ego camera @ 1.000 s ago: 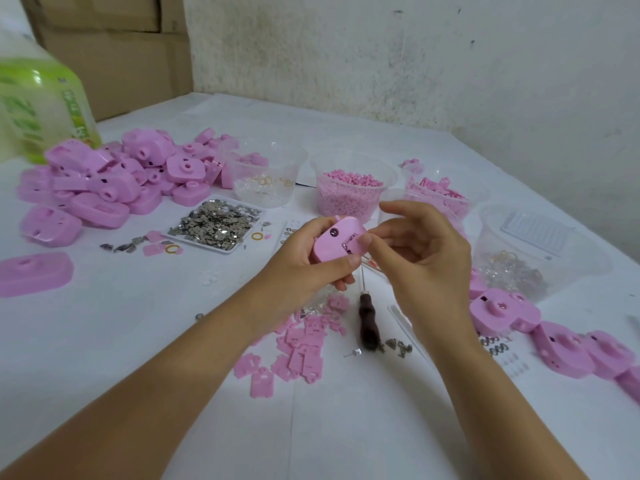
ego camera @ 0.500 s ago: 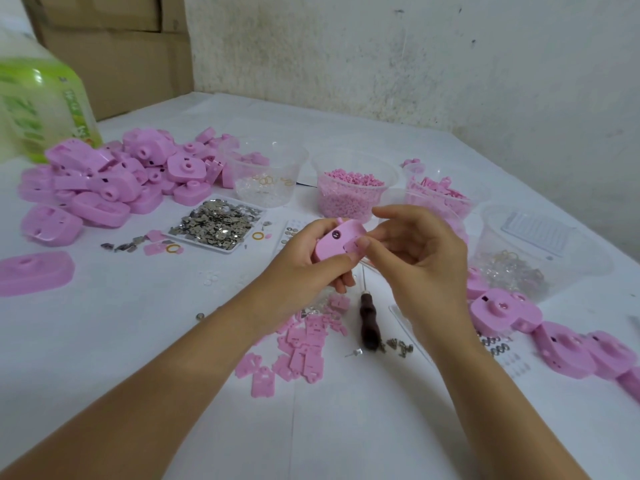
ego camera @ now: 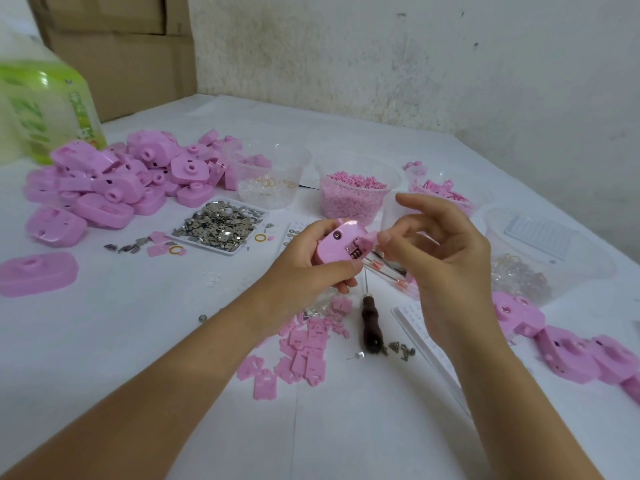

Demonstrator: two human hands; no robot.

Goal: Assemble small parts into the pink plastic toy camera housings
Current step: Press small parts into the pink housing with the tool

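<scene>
The left hand [ego camera: 304, 268] holds one pink housing [ego camera: 341, 247] up over the middle of the counter [ego camera: 138, 341], its grip clamped round the shell with the thumb across the lower edge. A small dark opening in the housing faces up. The right hand [ego camera: 446, 258] is just beside it, fingers loosely curled, forefinger lifted, thumb tip at the housing's right edge. There's a small pink bit right there, but I cannot tell whether that grip is pinching it or is apart.

Below the hands lie flat pink plates [ego camera: 304, 351] in a loose scatter, and just right of them a dark-handled awl [ego camera: 370, 323] with a few small metal bits near its end. At far left is a heap of housings [ego camera: 114, 178], with one lone shell [ego camera: 34, 271] nearer the counter's edge. A tray of metal pieces [ego camera: 221, 223] sits between the heap and the hands. Behind are clear tubs: one with rings [ego camera: 266, 174], one full of pink pellets [ego camera: 353, 195]. More housings [ego camera: 571, 351] lie at the right. A green bottle [ego camera: 45, 98] stands in the back left corner.
</scene>
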